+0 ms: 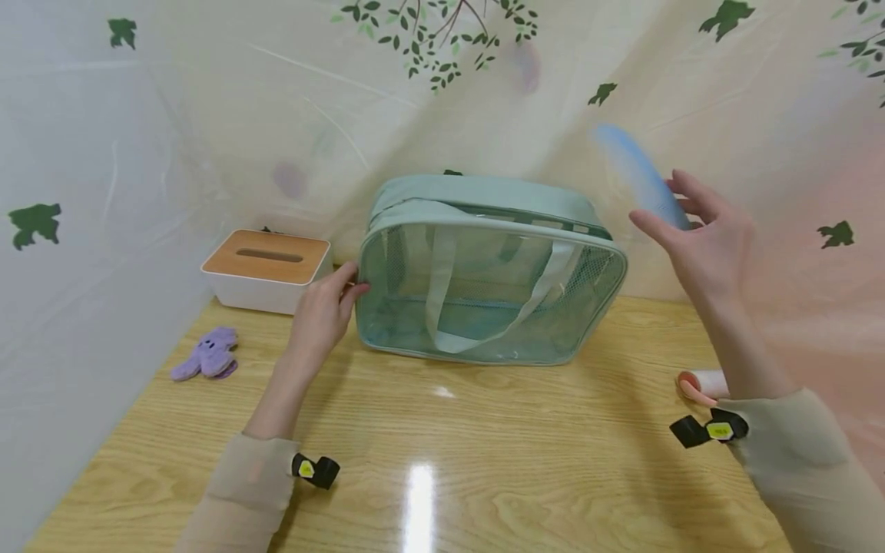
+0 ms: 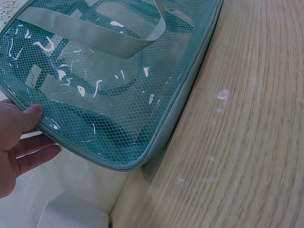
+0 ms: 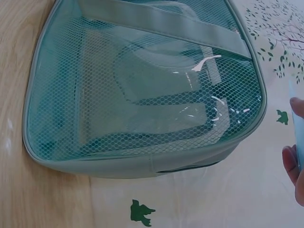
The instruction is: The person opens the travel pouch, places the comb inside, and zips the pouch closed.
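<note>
A pale green bag (image 1: 508, 307) with clear and mesh panels stands on the table, tilted slightly, its strap handle hanging over the front. My left hand (image 1: 325, 303) pinches the bag's left edge; in the left wrist view the thumb (image 2: 32, 116) lies on the clear front, with the other fingers behind the rim. Up to the right of the bag, my right hand (image 1: 715, 238) holds a long, curved, light-blue translucent piece (image 1: 639, 173) between thumb and fingers. Motion blurs that piece, so I cannot tell its kind. Only a sliver of it shows in the right wrist view.
Left of the bag stands a white tissue box (image 1: 256, 292) with a wooden lid. A purple plush toy (image 1: 207, 353) lies near the table's left edge. Beside the right forearm is a white and orange roll (image 1: 707, 382), partly hidden. Behind hangs a leaf-print curtain (image 1: 442, 115).
</note>
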Motion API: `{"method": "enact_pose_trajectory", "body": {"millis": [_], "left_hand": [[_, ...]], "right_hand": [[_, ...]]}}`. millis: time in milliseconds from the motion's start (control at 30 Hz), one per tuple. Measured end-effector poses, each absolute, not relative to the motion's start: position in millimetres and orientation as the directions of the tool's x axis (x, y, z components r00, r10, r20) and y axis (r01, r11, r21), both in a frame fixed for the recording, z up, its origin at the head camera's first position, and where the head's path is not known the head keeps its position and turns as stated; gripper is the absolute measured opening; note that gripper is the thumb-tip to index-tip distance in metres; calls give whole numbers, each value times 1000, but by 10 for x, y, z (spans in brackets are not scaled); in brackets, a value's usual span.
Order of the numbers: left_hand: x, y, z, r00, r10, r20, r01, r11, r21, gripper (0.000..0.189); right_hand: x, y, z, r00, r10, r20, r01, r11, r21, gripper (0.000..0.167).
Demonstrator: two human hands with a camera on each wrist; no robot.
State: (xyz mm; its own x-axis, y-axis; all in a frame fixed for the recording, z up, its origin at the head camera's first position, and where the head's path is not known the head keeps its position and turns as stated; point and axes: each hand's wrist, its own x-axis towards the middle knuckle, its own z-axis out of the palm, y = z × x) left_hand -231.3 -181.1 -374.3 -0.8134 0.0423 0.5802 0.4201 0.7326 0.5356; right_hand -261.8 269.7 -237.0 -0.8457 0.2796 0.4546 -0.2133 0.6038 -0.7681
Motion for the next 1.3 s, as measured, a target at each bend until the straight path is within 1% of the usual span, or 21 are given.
{"method": "enact_pose_trajectory", "body": {"millis": [233, 433, 700, 1033, 1300], "left_hand": [[-2319, -1808, -3749, -809, 42, 586, 422, 735, 531, 17], [-2328, -1808, -3751, -820, 34, 571, 408, 734, 543, 17], [-2333, -1806, -3763, -822, 35, 568, 408, 733, 545, 17], [-2348, -1810, -3761, -811, 40, 584, 420, 734, 534, 15], [-2333, -1815, -3760, -817, 41, 575, 413, 738, 533, 15]], "right_hand": [[-2738, 2577, -2243, -863, 162, 480, -301, 599, -742, 70], [-2818, 2459, -2164, -868, 80, 491, -358, 584, -729, 66], [-2907, 2319, -2105, -881, -31, 472, -397, 591, -702, 66], [-3028, 2148, -2017, -893, -104, 439, -405, 613, -679, 64], [-3105, 2020, -1974, -897, -197, 396, -423, 647, -635, 68]]}}
